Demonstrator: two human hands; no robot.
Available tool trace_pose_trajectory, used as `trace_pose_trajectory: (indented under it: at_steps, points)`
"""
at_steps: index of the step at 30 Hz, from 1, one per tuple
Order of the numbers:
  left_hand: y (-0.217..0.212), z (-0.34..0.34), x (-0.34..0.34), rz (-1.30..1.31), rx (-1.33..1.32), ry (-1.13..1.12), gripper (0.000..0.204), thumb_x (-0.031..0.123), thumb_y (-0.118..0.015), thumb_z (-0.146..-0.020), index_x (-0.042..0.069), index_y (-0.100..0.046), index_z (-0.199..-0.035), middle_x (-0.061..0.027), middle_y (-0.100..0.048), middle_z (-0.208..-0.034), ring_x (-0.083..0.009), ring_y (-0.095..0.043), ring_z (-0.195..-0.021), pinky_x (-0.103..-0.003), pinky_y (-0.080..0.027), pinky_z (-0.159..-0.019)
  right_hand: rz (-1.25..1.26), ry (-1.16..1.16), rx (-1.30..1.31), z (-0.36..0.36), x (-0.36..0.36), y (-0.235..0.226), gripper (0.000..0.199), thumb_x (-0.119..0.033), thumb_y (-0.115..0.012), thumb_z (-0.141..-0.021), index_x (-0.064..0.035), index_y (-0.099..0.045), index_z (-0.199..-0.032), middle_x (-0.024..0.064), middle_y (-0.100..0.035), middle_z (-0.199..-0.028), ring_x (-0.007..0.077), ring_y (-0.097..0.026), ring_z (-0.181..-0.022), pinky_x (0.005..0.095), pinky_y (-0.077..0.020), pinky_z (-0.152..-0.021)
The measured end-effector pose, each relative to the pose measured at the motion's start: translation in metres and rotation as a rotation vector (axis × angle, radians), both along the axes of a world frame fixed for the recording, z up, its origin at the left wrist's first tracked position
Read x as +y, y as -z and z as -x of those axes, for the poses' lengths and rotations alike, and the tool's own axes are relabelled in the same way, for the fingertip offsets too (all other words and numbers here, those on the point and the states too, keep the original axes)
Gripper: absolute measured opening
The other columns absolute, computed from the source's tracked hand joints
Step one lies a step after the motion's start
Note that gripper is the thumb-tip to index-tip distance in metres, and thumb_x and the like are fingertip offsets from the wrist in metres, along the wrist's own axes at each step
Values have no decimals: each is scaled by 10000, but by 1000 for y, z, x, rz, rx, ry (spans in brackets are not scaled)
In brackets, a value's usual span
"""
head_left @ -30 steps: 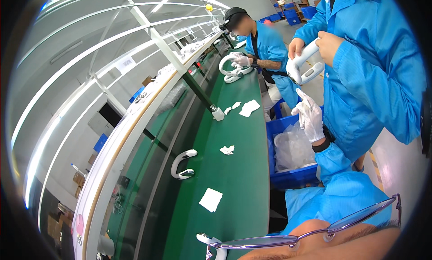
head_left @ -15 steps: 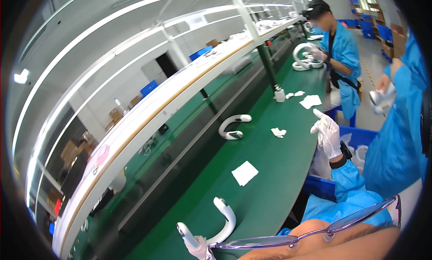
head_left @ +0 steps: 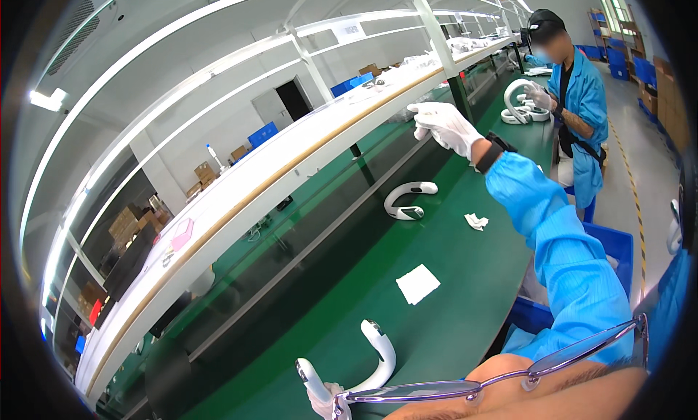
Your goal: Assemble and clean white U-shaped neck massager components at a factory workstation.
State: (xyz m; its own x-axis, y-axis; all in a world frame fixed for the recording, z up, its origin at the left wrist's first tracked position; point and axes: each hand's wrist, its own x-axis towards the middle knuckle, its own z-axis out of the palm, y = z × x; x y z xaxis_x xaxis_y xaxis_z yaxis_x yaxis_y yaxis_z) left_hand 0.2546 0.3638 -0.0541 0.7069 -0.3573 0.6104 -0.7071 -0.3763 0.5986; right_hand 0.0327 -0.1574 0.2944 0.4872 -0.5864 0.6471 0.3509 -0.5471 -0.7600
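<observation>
At the near edge, my white-gloved left hand (head_left: 325, 401) grips the lower bend of a white U-shaped neck massager (head_left: 384, 360), whose two dark-marked ends point up and away. Eyeglasses in front hide part of that hand. My right hand (head_left: 447, 126), gloved in white with a black band at the wrist, reaches across the table toward the shelf. Its fingers stretch to the left, with nothing visible in them. A second neck massager (head_left: 396, 206) lies on the green table below that hand. Nearer to me is a white square cloth (head_left: 418, 284).
A crumpled white wipe (head_left: 476, 221) lies on the green table (head_left: 458, 304). The long shelf (head_left: 291, 176) runs along the far side on posts. A co-worker (head_left: 582, 107) in blue handles white massagers farther up. A blue bin (head_left: 611, 249) stands beside the table at right.
My right hand has swung from the table's right edge, left and up toward the shelf. The view has shifted slightly; my left hand keeps its grip. The person at right has mostly left view.
</observation>
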Motion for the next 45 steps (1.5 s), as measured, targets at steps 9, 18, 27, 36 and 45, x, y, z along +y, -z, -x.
trace_pose_trajectory:
  at_steps: [9,18,27,36,45]
  points:
    - [-25,10,-9,-32,131,-107,454,4,-666,-825,-33,-522,-1254,-119,-628,-987,-216,-649,-730,-337,-538,-637,26,177,-16,-42,-146,-35,188,-171,-639,-916,-44,-685,-1047,74,-670,-751,93,-492,-483,252,-396,-433]
    - [-58,22,-29,253,651,-210,405,26,-671,-848,-31,-547,-1229,-102,-633,-960,-220,-647,-702,-336,-530,-623,676,903,507,-166,-268,-104,302,-225,-554,-932,-132,-636,-1208,152,-660,-1187,282,-613,-1128,421,-470,-986]
    - [-32,32,-24,531,963,-168,197,104,-677,-907,-16,-583,-1032,-70,-610,-764,-170,-605,-583,-290,-491,-514,1097,877,828,-210,-270,-115,356,-394,-662,-779,-74,-753,-905,159,-711,-979,323,-672,-937,415,-518,-853]
    - [-27,50,-34,470,1030,-170,183,165,-679,-923,7,-587,-907,-45,-570,-672,-157,-572,-534,-287,-465,-477,1153,774,28,-167,-290,-93,150,-176,-549,-887,-72,-650,-926,175,-673,-902,388,-644,-869,458,-515,-789]
    - [-56,49,-49,-647,443,-750,447,381,-749,-744,20,-651,-987,-161,-703,-796,-340,-717,-769,-446,-566,-740,1009,544,-247,-119,-207,-56,250,-83,-651,-803,-78,-686,-1050,150,-682,-940,349,-647,-911,413,-523,-799]
